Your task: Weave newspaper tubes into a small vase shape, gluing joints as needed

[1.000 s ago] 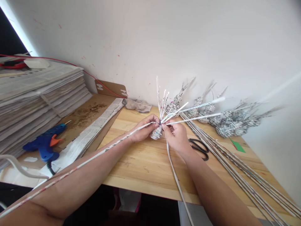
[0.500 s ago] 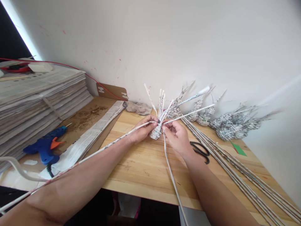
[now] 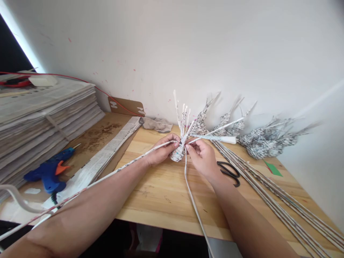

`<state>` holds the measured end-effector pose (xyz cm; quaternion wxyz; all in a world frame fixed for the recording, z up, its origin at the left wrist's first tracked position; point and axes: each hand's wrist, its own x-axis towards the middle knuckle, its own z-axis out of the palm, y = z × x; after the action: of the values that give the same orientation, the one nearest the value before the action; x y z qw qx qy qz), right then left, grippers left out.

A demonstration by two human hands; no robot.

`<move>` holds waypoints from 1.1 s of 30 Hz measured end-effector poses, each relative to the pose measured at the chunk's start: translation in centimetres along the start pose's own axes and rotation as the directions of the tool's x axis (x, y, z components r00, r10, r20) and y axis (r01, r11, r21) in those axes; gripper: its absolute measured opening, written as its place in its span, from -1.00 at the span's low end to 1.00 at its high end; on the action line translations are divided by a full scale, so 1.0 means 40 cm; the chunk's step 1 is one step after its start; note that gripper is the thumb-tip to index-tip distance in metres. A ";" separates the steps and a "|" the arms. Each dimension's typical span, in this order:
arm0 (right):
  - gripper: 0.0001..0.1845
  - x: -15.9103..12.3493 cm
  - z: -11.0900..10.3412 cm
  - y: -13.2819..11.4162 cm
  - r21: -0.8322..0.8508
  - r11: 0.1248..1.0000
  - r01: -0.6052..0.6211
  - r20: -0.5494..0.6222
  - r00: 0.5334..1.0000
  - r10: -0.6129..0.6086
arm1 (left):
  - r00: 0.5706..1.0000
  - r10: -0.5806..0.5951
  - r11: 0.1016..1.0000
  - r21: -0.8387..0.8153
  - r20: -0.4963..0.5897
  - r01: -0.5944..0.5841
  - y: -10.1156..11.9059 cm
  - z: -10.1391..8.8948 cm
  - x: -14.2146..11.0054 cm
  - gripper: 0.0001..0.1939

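Observation:
Between my hands is a small woven newspaper piece, its rounded body low and several paper stakes sticking up from its narrow neck. My left hand is closed on its left side, thumb and fingers pinching at the neck, where a long paper tube runs back over my left forearm. On the other side my right hand pinches at the neck. From its fingertips another paper strand hangs over the table's front edge. One thicker paper tube points right, beyond my right hand.
Black-handled scissors and long paper tubes lie right. Several woven paper pieces stand along the wall. A cloth lies behind. At left are a blue glue gun, newspaper strips and a tall newspaper stack.
The thicker paper tube has swung down from pointing up and right to nearly level. The upright stakes have shifted slightly. Both hands keep their grip at the neck.

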<state>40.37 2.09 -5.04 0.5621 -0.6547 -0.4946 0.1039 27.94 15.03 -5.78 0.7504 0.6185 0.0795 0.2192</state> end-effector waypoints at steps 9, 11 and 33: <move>-0.88 -0.001 0.002 -0.002 -0.045 0.998 0.054 -0.022 0.998 -0.055 | 0.999 -0.025 1.000 0.015 0.033 0.024 -0.012 -0.011 0.001 -0.55; -0.88 0.002 -0.002 -0.006 -0.011 1.000 0.012 0.024 1.000 -0.011 | 1.000 -0.020 0.998 0.054 0.011 0.019 -0.016 -0.012 0.002 -0.56; -0.96 -0.007 0.020 -0.013 0.073 0.997 -0.033 0.003 0.999 0.033 | 0.995 0.091 0.985 0.145 0.050 -0.097 -0.003 -0.013 0.004 -0.64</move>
<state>39.40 2.34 -5.01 0.5835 -0.6416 -0.4802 0.1317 27.90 15.53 -5.99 0.6930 0.6799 0.0501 0.2345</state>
